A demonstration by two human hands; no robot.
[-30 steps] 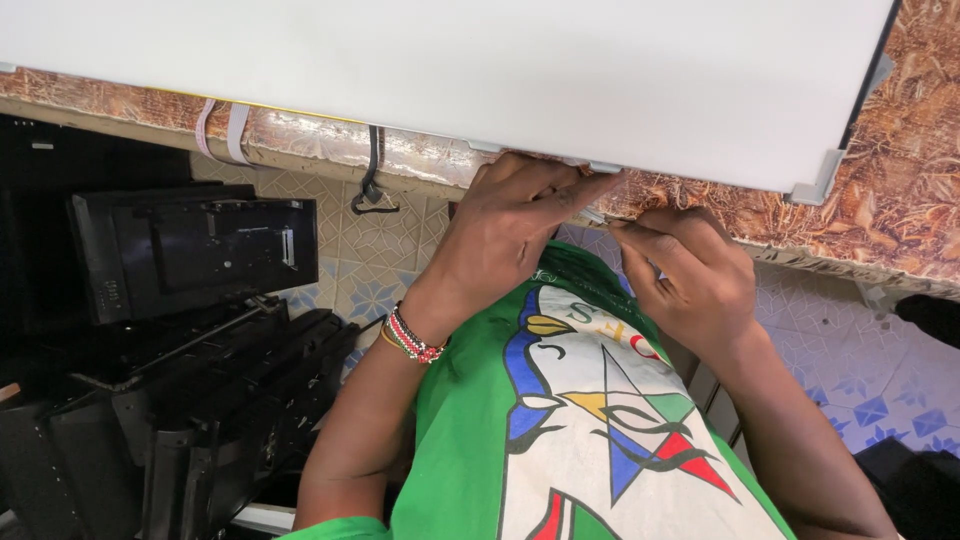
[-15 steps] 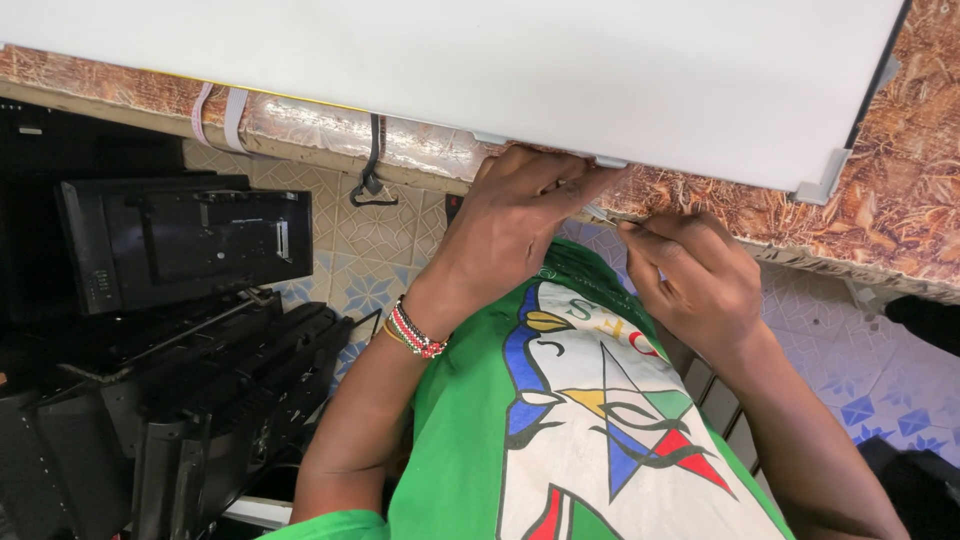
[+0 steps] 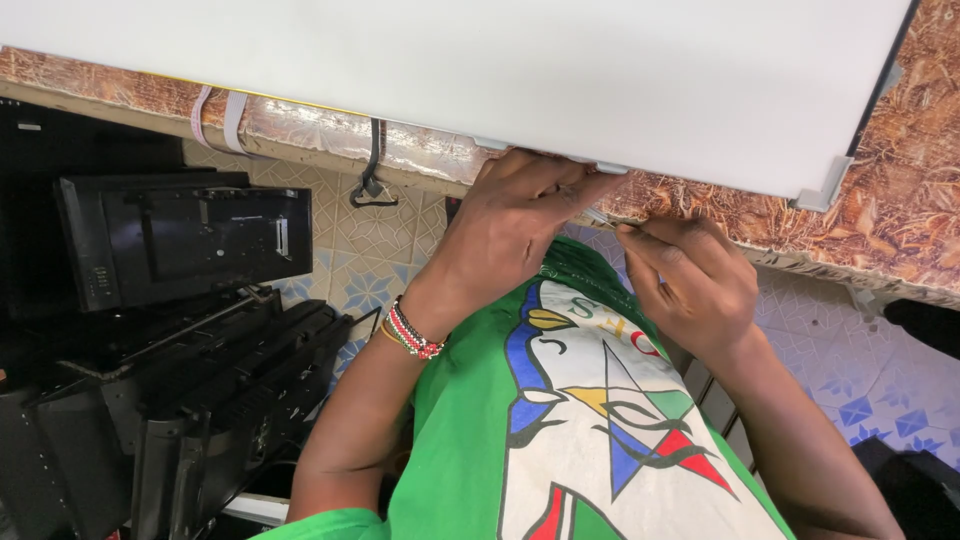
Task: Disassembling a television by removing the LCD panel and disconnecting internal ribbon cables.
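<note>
White and flat, the large display panel [image 3: 480,80] lay on the brown patterned table [image 3: 900,200], its near edge overhanging toward the person. Black monitor casings [image 3: 180,250] were stacked on the floor at left. The left hand [image 3: 510,225] was curled closed on the panel's lower edge; the right hand [image 3: 690,280] pinched a thin strip [image 3: 598,215] just beneath it. Slow, even pulling seemed wise, with the panel steadied.

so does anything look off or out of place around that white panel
The white panel overhangs the near edge of the table. Flat ribbon cables and a black cable dangle off that edge. Black casings lie heaped on the floor.
</note>
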